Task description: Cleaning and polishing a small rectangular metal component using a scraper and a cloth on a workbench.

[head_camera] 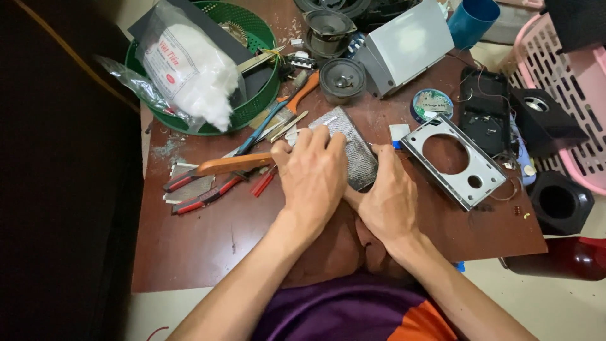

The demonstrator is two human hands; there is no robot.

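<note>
My left hand (314,173) covers the near half of the metal mesh grille (353,142), so I cannot tell how my fingers (319,136) press on it. My right hand (388,199) hides whatever small thing its fingertips pinch at the grille's edge. The pink basket (568,76) and blue cup (472,19) are cut off by the picture's edge. The green basket (252,104) is half hidden under a bag of white stuffing (189,69).

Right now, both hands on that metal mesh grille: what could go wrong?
1. The left hand and right hand press bare skin on the metal mesh grille; its cut edges could nick fingers.
2. Red-handled pliers and a wooden-handled tool lie right beside the left hand; a slip could knock them.
3. The grey speaker faceplate sits near the table edge and might get pushed off.
</note>
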